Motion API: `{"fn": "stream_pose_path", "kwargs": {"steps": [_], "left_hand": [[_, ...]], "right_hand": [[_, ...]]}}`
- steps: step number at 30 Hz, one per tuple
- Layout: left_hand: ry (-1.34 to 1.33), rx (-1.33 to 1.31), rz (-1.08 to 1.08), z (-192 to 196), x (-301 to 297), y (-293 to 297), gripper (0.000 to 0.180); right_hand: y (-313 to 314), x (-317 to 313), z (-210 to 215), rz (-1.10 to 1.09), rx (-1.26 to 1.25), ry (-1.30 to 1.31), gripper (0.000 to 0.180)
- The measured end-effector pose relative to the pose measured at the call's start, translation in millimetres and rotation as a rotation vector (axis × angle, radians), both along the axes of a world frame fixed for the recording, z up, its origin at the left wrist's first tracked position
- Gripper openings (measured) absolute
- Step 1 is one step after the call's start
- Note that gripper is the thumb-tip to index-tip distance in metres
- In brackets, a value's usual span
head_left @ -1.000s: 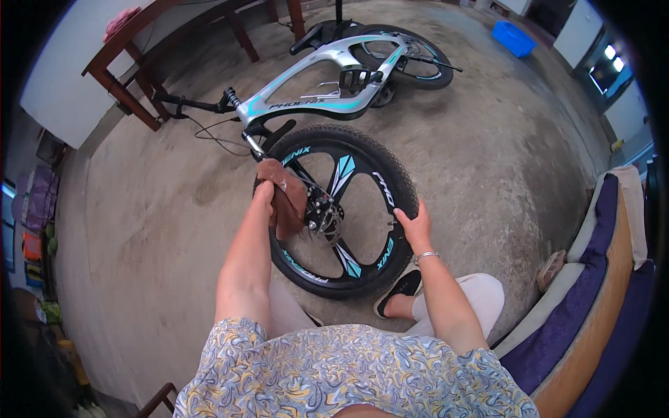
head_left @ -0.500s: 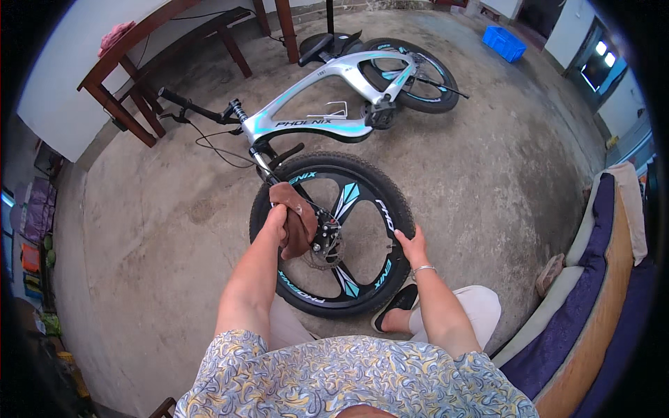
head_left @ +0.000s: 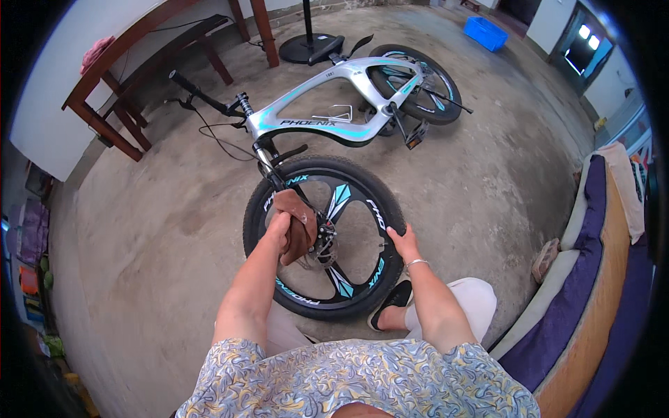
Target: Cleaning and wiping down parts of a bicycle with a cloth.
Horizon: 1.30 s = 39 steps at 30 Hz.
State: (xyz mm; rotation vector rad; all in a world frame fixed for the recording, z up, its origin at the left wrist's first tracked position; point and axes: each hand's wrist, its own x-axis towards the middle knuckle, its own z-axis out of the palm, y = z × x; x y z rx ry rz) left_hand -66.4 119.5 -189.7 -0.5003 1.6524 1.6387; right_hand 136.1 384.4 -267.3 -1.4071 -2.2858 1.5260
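A silver bicycle (head_left: 282,111) with turquoise trim leans over on its side, its front wheel (head_left: 337,307) closest to me. My left hand (head_left: 277,230) is closed on a brown cloth (head_left: 298,228), which lies over the lower fork beside the hub and brake disc (head_left: 326,244). The cloth hides part of the fork and some of the fingers. On the wheel's right side, my right hand (head_left: 405,244) grips the black tyre (head_left: 392,209), thumb on top. Farther off are a pedal (head_left: 416,136), the rear wheel (head_left: 446,76) and the handlebar (head_left: 202,94).
A dark wooden table (head_left: 104,76) and a bench (head_left: 171,59) stand at the far left. Behind the saddle is a round black stand base (head_left: 306,49). A blue crate (head_left: 486,33) sits at the back. To my right runs a cushioned wooden sofa (head_left: 582,292), with a shoe (head_left: 546,260) beside it.
The crank has turned, and a pedal now sticks out toward me from beneath the frame. The view has shifted slightly. Both hands keep their holds on the cloth and the tyre.
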Motion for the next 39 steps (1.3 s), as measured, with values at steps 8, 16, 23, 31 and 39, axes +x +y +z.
{"fn": "stream_pose_path", "kwargs": {"steps": [8, 16, 23, 31, 39], "left_hand": [[0.046, -0.067, -0.122, -27.9, 5.7, -5.2, 0.043], [0.038, -0.058, -0.101, -26.9, 26.2, -16.2, 0.046], [0.112, -0.056, -0.175, -28.9, 44.6, -29.4, 0.035], [0.138, -0.062, -0.159, -24.5, 51.6, -8.6, 0.039], [0.100, 0.023, -0.101, -46.8, 33.2, -7.8, 0.043]], "right_hand": [[11.2, -8.6, -1.3, 0.018, 0.032, -0.006, 0.071], [22.4, 3.6, 42.6, 0.173, -0.040, 0.061, 0.065], [7.1, 3.2, 79.4, 0.141, -0.108, 0.192, 0.060], [19.1, 12.0, 66.1, 0.172, -0.157, 0.340, 0.053], [7.8, 4.1, 65.2, 0.090, -0.168, 0.410, 0.050]]}}
